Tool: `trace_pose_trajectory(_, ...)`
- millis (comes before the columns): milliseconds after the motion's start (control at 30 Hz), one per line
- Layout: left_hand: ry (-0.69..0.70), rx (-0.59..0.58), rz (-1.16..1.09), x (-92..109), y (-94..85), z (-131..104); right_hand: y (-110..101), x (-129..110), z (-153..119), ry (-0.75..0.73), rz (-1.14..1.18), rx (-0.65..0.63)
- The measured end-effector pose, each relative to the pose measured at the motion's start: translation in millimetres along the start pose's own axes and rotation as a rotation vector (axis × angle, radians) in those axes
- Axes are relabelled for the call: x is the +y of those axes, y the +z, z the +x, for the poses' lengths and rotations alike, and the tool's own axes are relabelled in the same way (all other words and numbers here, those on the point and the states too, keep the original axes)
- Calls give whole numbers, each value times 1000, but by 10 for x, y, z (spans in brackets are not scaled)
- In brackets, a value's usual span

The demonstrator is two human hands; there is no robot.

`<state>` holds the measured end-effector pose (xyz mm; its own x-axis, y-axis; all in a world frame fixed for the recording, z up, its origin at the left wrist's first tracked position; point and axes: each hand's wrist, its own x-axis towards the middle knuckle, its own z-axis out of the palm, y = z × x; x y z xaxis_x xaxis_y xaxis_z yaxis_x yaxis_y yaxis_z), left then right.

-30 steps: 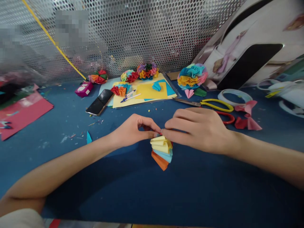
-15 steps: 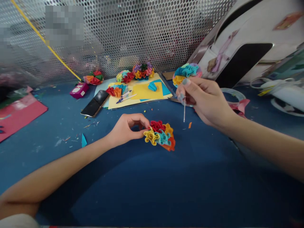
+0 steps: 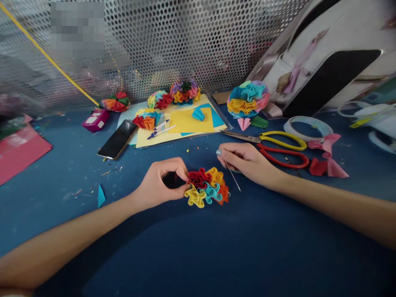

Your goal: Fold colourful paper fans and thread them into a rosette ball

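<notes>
Between thumb and fingers my left hand (image 3: 163, 181) pinches the left edge of a cluster of curled paper flowers (image 3: 212, 192), in red, yellow, light blue, amber and orange, held above the blue tabletop. To its right, my right hand (image 3: 244, 159) is closed on a thin needle (image 3: 233, 176), which slants down and right from the fingers. The needle is apart from the flowers. Just behind the right hand lie scissors (image 3: 293, 165) with one yellow and one red handle. A pleated paper ball (image 3: 247, 101) in blue, yellow and pink sits farther back.
Yellow and blue paper sheets (image 3: 188, 121) lie at the back under pens (image 3: 161, 131) and a folded blue piece. A phone (image 3: 117, 140), a purple box (image 3: 95, 119), a tape roll (image 3: 309, 123) and pink paper pieces (image 3: 328, 154) surround the work. A backpack (image 3: 297, 62) leans behind right.
My right hand has come down and left with the needle, bringing it close to the flower cluster and uncovering the scissors. My left hand keeps its pinch. The view has shifted slightly.
</notes>
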<state>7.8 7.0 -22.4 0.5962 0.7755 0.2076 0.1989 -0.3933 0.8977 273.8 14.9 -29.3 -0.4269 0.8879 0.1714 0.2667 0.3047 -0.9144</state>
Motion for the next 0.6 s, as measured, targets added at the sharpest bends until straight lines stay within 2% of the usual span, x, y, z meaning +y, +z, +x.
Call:
trace_pose_trajectory(267, -177, 0, 14, 20, -1, 40, 16, 0, 7, 5, -125, -38)
trace_pose_trajectory(400, -187, -16, 15, 17, 0, 54, 4, -8, 16, 10, -118, -36)
trace_pose_trajectory(600, -138, 21, 73, 11, 23, 31, 10, 21, 11, 9, -153, -33)
